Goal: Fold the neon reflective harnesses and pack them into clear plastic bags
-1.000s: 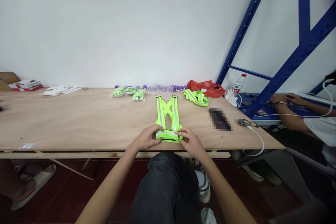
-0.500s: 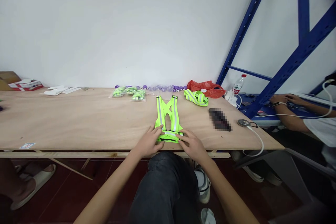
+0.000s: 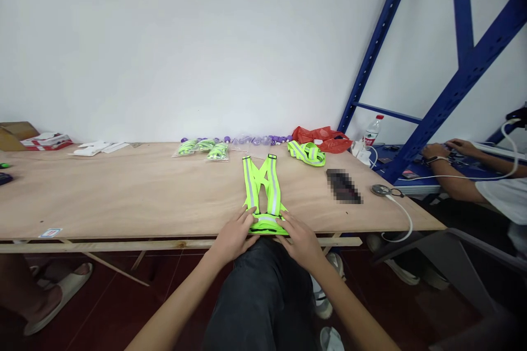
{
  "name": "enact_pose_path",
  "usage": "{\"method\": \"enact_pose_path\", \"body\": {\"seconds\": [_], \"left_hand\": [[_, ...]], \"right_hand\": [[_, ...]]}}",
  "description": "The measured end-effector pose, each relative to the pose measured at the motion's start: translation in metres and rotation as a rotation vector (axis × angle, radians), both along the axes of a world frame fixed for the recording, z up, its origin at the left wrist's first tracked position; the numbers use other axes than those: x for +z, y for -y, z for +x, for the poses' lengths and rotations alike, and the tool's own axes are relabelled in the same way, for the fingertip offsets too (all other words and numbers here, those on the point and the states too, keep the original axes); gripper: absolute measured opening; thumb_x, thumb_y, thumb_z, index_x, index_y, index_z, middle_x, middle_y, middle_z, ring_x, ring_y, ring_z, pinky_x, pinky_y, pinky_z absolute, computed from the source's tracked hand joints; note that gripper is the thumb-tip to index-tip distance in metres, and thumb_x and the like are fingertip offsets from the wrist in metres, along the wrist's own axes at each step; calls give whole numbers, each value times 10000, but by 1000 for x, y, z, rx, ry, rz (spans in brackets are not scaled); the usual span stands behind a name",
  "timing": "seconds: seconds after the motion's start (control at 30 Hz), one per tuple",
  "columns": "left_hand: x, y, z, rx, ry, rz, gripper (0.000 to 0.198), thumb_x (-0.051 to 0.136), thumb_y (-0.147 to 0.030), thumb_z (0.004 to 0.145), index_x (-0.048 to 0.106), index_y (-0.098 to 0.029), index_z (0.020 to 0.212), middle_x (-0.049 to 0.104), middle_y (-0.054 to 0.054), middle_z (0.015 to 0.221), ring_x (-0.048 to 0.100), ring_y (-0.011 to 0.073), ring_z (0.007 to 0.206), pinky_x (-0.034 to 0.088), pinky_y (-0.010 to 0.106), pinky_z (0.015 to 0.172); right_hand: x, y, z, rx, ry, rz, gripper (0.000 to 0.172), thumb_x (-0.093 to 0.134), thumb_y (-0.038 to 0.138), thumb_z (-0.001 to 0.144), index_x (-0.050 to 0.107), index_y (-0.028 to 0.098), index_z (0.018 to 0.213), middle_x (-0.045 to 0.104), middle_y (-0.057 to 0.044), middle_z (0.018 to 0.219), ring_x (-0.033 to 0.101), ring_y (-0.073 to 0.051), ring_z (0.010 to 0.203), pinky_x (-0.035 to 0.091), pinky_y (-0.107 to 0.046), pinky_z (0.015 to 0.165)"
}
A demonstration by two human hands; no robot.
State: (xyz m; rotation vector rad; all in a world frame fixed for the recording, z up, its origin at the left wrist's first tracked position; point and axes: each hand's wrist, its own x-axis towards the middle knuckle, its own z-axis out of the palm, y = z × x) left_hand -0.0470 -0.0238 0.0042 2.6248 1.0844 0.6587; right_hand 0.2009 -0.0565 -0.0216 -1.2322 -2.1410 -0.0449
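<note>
A neon-yellow reflective vest (image 3: 272, 189) with grey stripes lies flat on the wooden table, its straps crossing in an X and pointing to the wall. Its waist band is at the table's front edge. My left hand (image 3: 235, 235) grips the left end of that band, fingers on top and thumb at the near edge. On the right end, my right hand (image 3: 302, 238) holds the band the same way. Another reflective vest (image 3: 307, 153) lies bunched up farther back on the right. Several bagged vests (image 3: 217, 151) sit at the back, left of the straps.
A red plastic bag (image 3: 321, 138) and small purple items (image 3: 280, 140) line the wall. Right of the vest are a blurred dark object (image 3: 343, 186) and a round device (image 3: 381, 190) with a white cable. A blue rack (image 3: 428, 120) and a co-worker's arms (image 3: 453, 175) stand beyond.
The vest's waist band has come nearer to me, down to the table's front edge, with both hands moving along. The view has shifted slightly.
</note>
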Motion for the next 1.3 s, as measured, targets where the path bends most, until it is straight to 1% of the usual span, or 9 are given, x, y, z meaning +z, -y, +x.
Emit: {"method": "enact_pose_path", "body": {"seconds": [0.17, 0.33, 0.47, 0.63, 0.8, 1.0, 1.1, 1.2, 1.3], "left_hand": [[-10, 4, 2, 30, 10, 58, 223, 578, -290, 923, 518, -218, 1126, 497, 126, 1465, 414, 296, 1403, 466, 482, 1080], [-13, 12, 3, 96, 5, 153, 259, 548, -256, 937, 522, -204, 1190, 465, 119, 1498, 289, 301, 1469, 421, 507, 1120], [-19, 18, 7, 189, -34, 235, 279, 544, -259, 933, 536, -202, 1206, 429, 119, 1529, 172, 326, 1501, 337, 582, 1154], [-29, 23, 13, 269, -50, 251, 304, 504, -201, 944, 546, -196, 1245, 386, 157, 1550, 311, 328, 1456, 372, 558, 1133], [-30, 23, 11, 227, 28, 224, 319, 480, -219, 960, 557, -199, 1269, 447, 152, 1510, 404, 306, 1410, 426, 494, 1112], [-5, 17, 5, 178, 5, 148, 307, 493, -263, 958, 575, -219, 1250, 587, 111, 1385, 553, 284, 1283, 507, 412, 1012], [15, 13, 4, 192, -55, 42, 286, 463, -338, 984, 577, -252, 1231, 678, 70, 1249, 685, 256, 1059, 554, 345, 818], [33, 6, 3, 213, -124, -38, 327, 415, -446, 1003, 588, -270, 1218, 750, 43, 1036, 723, 255, 863, 512, 316, 713], [46, -4, 1, 217, -169, -67, 362, 380, -484, 1008, 614, -262, 1172, 759, 47, 917, 716, 259, 813, 458, 291, 681]], "right_hand": [[-12, 2, 1, 10, 46, 138, 431, 524, 152, 926, 581, 223, 1348, 613, -122, 1362, 573, -263, 1272, 507, -457, 1053], [-12, -1, 9, 48, 96, 213, 484, 468, 166, 963, 471, 193, 1447, 616, -124, 1359, 572, -231, 1274, 509, -412, 1056], [-13, -4, 12, 79, 98, 244, 446, 446, 165, 973, 497, 181, 1417, 624, -119, 1349, 570, -224, 1272, 516, -411, 1042], [-14, -1, 8, -1, 93, 258, 389, 476, 189, 967, 589, 230, 1337, 667, -87, 1291, 604, -259, 1187, 535, -449, 968], [-15, 4, 4, -53, 77, 249, 349, 477, 206, 972, 634, 225, 1283, 660, -103, 1287, 624, -253, 1117, 537, -416, 936], [1, -7, 12, -22, 52, 163, 300, 470, 275, 981, 687, 239, 1186, 686, -119, 1131, 668, -239, 1016, 564, -360, 838], [21, -15, 14, 54, 10, 29, 276, 470, 295, 980, 688, 247, 1142, 673, -108, 1204, 664, -233, 1049, 553, -353, 863], [37, -23, 13, 127, -66, -144, 271, 462, 323, 982, 669, 245, 1139, 643, -95, 1306, 636, -239, 1134, 515, -362, 933], [46, -34, 11, 157, -152, -344, 312, 430, 380, 993, 653, 228, 1150, 718, -81, 1146, 668, -236, 1011, 512, -348, 869]]}}
